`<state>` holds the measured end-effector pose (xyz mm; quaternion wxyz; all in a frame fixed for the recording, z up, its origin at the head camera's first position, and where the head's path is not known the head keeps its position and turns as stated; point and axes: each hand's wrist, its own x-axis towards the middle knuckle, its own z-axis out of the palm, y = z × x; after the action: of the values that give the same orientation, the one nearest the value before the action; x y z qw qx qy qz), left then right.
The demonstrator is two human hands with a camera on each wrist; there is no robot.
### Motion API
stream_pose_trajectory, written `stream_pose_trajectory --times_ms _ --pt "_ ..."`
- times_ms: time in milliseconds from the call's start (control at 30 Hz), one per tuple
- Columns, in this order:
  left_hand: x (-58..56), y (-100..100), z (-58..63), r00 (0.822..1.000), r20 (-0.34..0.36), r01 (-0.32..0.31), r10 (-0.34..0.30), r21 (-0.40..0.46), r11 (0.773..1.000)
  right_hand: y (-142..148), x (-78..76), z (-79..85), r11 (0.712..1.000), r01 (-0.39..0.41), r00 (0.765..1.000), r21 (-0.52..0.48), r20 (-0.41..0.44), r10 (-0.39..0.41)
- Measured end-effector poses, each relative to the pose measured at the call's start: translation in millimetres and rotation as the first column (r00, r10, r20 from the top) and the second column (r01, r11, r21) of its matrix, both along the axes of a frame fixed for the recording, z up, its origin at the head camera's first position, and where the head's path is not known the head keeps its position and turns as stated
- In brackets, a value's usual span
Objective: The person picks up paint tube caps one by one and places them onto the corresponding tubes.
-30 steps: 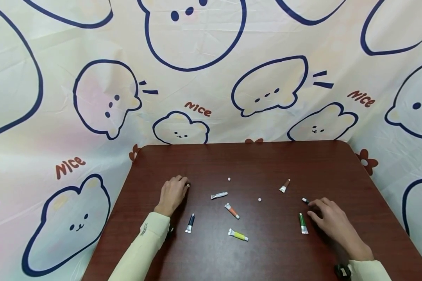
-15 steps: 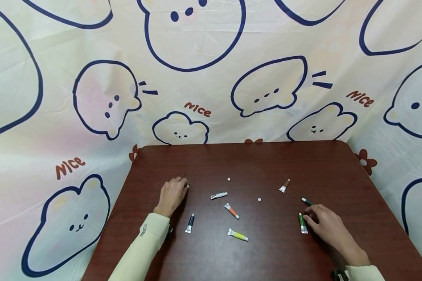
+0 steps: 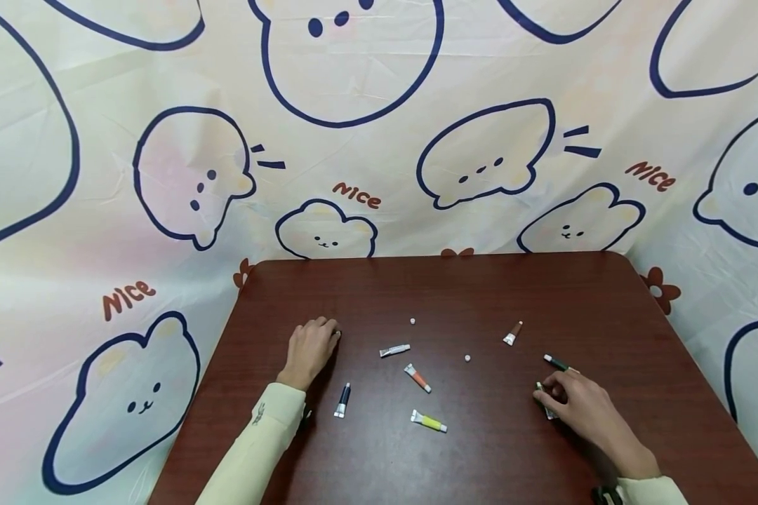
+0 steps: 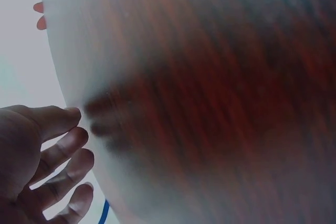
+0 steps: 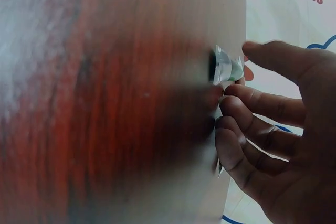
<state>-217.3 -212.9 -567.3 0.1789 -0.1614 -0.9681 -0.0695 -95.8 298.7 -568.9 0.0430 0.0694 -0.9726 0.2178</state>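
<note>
My right hand (image 3: 584, 407) is over a green paint tube (image 3: 539, 386), which it partly covers in the head view. In the right wrist view, thumb and index finger stand apart on either side of the tube's silver crimped end (image 5: 224, 66); no firm grip shows. Just beyond the knuckles lies a dark green tube (image 3: 556, 362), its near end hidden by the hand. At the left, my left hand (image 3: 309, 351) rests low by the table; the left wrist view shows loosely bent fingers (image 4: 73, 169) with nothing visible between them. A dark blue tube (image 3: 343, 400) lies nearest to it.
On the brown table (image 3: 455, 287) lie a white tube (image 3: 394, 351), an orange tube (image 3: 417, 378), a yellow tube (image 3: 429, 421) and a brown tube (image 3: 513, 333). Two small white caps (image 3: 413, 321) are among them. A printed cloth (image 3: 385, 154) hangs behind.
My right hand has moved from the dark green tube slightly left and towards me, onto the green tube. More of the dark green tube shows. The left hand has stayed in place.
</note>
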Motion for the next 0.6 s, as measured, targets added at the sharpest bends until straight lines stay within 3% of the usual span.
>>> stream_pose_trajectory --times_ms 200,600 --pt "0.3 -0.1 -0.4 1.0 -0.019 0.014 -0.014 0.002 1.0 -0.6 1.2 0.3 1.0 -0.007 0.999 0.002 0.046 0.007" --pt "0.2 2.4 2.3 0.997 -0.058 0.042 -0.041 0.01 0.999 1.9 1.8 -4.3 0.998 -0.067 0.998 0.012 -0.02 0.067"
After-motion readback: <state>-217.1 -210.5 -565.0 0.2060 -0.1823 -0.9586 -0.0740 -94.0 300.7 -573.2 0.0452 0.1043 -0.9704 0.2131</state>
